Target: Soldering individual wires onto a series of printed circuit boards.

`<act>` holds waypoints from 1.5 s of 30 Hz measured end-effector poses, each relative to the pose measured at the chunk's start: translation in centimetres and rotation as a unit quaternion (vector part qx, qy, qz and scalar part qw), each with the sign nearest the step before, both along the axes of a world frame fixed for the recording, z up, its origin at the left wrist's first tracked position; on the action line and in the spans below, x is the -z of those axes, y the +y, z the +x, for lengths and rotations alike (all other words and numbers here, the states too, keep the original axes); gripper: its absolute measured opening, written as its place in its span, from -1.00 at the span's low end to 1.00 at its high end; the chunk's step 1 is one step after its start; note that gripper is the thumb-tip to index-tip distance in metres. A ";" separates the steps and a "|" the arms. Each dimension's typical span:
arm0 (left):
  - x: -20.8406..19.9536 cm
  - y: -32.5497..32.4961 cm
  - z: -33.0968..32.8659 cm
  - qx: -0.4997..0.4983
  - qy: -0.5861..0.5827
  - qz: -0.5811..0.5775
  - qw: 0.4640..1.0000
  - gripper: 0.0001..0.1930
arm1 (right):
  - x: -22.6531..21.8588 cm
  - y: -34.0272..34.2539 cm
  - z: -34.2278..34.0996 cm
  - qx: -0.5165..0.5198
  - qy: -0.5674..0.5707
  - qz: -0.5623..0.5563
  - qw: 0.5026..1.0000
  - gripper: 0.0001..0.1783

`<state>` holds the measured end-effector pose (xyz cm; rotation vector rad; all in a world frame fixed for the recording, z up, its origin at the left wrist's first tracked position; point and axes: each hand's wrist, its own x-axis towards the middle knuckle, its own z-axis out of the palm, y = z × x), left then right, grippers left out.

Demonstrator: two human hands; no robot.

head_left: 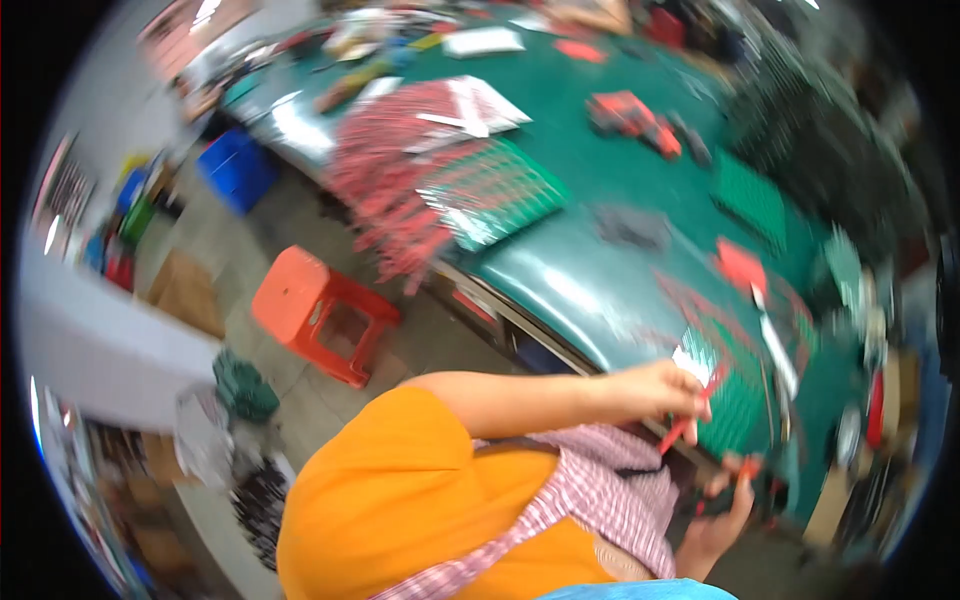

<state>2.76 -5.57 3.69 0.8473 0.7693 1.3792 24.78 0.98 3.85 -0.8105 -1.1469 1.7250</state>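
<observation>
Leftmost, a blurred clutter of coloured items against a pale wall, then a blue bin (pixel 237 168) on the grey floor, a brown cardboard box (pixel 186 291) near it, and lower down a dark green heap (pixel 244 389). Just right of the box, an orange plastic stool (pixel 313 314), upright on the floor, close to the edge of the green table (pixel 560 270). Overhanging that table edge, a big fan of thin red strips (pixel 385 195), with a green gridded tray (pixel 495 190) touching it on the right and white sheets (pixel 478 108) lying behind. Further along the tabletop, a red boxy tool (pixel 632 113), well apart from the strips. Lower in the middle, an orange sleeve (pixel 400 480) and a pink checked apron (pixel 600 495), with a bare forearm stretching out to the right. At its end, the left hand (pixel 660 390), fingers pinched shut on a thin red strip (pixel 690 422) that slants down from the fingers; a small white piece (pixel 690 364) just above the knuckles. Right beside that hand, another green gridded tray (pixel 745 395) at the near edge of the table. Below it, the right hand (pixel 725 510), palm upward, fingers curled about a small red piece (pixel 748 466); too blurred to tell how firm that hold is. Farthest right, smeared green and red shapes, not readable.
</observation>
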 end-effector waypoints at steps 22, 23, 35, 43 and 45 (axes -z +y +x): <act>0.1 4.3 2.6 0.189 -0.073 -0.216 0.955 -0.75 | 0.5 5.2 -1.7 -0.151 -0.027 0.056 0.987 -0.27; 0.2 4.4 2.5 0.188 -0.066 -0.213 0.957 -0.75 | 0.6 5.2 -1.8 -0.153 -0.027 0.053 0.986 -0.27; -2.3 6.2 0.6 0.137 0.074 -0.165 0.974 -0.76 | 0.5 5.1 -1.1 -0.170 -0.060 0.026 0.983 -0.42; -2.8 2.6 -10.9 -0.443 0.299 -0.036 0.844 -0.83 | 1.4 5.6 0.8 -0.008 -0.055 -0.004 0.998 -0.51; -0.6 2.4 -11.6 -0.493 0.318 -0.030 0.809 -0.81 | 2.2 5.4 0.7 -0.021 -0.044 -0.018 0.999 -0.53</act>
